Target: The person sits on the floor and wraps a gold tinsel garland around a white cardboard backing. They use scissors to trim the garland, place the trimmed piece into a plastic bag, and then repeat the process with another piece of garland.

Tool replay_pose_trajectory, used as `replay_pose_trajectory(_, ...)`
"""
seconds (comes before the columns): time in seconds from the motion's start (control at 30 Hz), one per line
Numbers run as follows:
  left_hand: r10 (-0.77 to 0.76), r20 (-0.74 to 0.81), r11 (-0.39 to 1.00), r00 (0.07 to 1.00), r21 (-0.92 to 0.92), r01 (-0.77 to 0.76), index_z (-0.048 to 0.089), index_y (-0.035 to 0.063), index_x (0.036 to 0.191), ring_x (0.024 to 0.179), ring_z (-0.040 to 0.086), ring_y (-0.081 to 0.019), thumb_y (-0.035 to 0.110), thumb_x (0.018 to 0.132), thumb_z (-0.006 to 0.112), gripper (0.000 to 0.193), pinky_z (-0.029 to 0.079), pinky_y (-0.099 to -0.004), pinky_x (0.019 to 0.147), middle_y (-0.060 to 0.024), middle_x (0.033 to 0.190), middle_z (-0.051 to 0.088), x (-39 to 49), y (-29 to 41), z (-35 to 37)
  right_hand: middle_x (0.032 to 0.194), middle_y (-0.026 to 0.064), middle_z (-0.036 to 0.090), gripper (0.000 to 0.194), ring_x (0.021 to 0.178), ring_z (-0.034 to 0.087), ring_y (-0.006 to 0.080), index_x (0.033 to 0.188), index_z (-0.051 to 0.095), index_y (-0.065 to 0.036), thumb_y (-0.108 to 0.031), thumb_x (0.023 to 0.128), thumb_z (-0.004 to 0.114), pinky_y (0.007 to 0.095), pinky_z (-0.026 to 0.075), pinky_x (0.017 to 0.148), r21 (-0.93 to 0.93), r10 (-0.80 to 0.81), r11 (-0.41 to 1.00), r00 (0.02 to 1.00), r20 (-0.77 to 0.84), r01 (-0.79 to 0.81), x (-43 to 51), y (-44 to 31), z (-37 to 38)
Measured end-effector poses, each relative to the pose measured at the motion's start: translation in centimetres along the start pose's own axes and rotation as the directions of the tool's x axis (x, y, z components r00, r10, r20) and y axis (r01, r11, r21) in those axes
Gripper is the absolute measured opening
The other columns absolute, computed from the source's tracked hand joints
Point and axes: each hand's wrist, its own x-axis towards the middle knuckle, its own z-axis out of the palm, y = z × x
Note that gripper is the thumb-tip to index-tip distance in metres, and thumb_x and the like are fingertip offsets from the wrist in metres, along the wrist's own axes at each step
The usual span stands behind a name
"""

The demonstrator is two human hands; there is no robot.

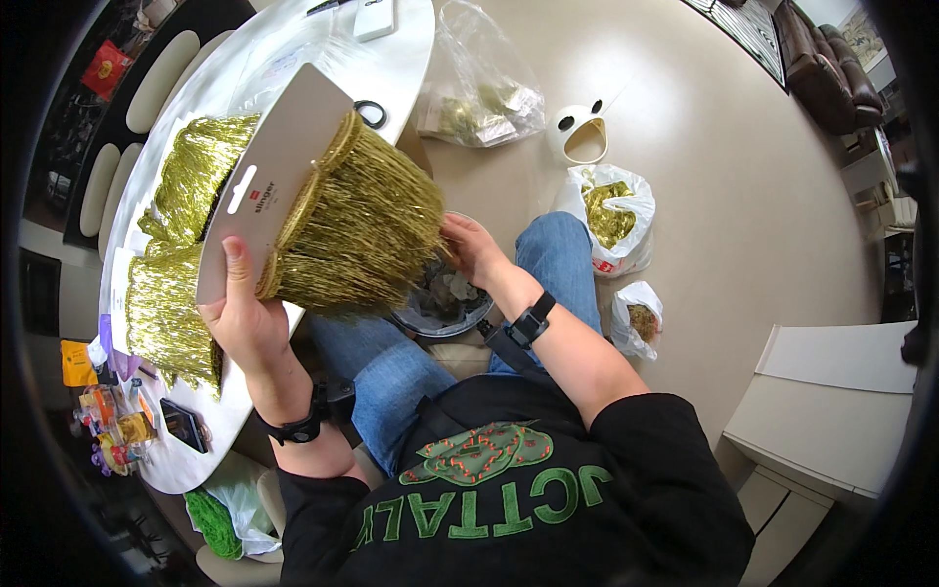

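Note:
My left hand [249, 315] grips the lower end of a white card header, thumb on its face. From the card hangs gold tinsel fringe [359, 227], fanned out towards the right. My right hand [473, 249] is at the fringe's free ends, its fingertips partly hidden, so whether they pinch any strands is unclear. More carded gold tinsel fringe [169, 308] lies on the white table at the left. Below my right hand, between the knees, stands a lined waste bin [440, 315] holding crumpled scraps.
On the white oval table [220, 440] are black-handled scissors [370, 114], a phone [183, 425] and small packets. On the floor at the right stand a clear bag [484, 95], a white open-mouthed bin [579, 136], a bag of gold tinsel [609, 220] and a smaller bag [638, 319].

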Motion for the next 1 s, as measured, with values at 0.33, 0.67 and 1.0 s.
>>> replay_pose_trajectory(0.33, 0.032, 0.024, 0.999, 0.999, -0.021, -0.031, 0.059, -0.0098, 0.113, 0.092, 0.065, -0.0219, 0.023, 0.091, 0.063, 0.039, 0.053, -0.0319, 0.074, -0.0169, 0.105, 0.065, 0.7, 0.4, 0.5, 0.08, 0.0014, 0.066, 0.019, 0.068, 0.061, 0.0173, 0.089, 0.063, -0.005, -0.018, 0.095, 0.05, 0.0309, 0.049, 0.061, -0.735, 0.061, 0.676, 0.988, 0.14, 0.062, -0.7, 4.5, -0.8)
replay_pose_trajectory(0.67, 0.039, -0.018, 0.998, 0.999, -0.055, -0.04, 0.056, -0.0118, 0.116, 0.098, 0.064, -0.0248, 0.023, 0.091, 0.064, 0.044, 0.054, -0.0351, 0.084, -0.019, 0.113, 0.062, 1.2, 1.9, -0.3, 0.082, 0.0154, 0.068, 0.026, 0.076, 0.066, 0.0334, 0.085, 0.065, -0.004, -0.026, 0.091, 0.053, 0.0431, 0.052, 0.067, -0.944, -0.277, -0.22, 0.943, -0.183, -0.247, 0.7, 5.5, -9.9)
replay_pose_trajectory(1.0, 0.042, -0.006, 0.999, 0.999, -0.019, -0.042, 0.058, -0.0109, 0.114, 0.091, 0.066, -0.0226, 0.021, 0.091, 0.063, 0.039, 0.054, -0.0316, 0.076, -0.0181, 0.107, 0.065, 1.0, -0.2, 0.5, 0.084, 0.0057, 0.066, 0.03, 0.056, 0.059, 0.0129, 0.11, 0.058, -0.008, -0.031, 0.101, 0.041, 0.0253, 0.042, 0.047, -0.209, 0.046, 0.977, 0.999, -0.011, -0.047, -0.8, -3.6, 1.9)
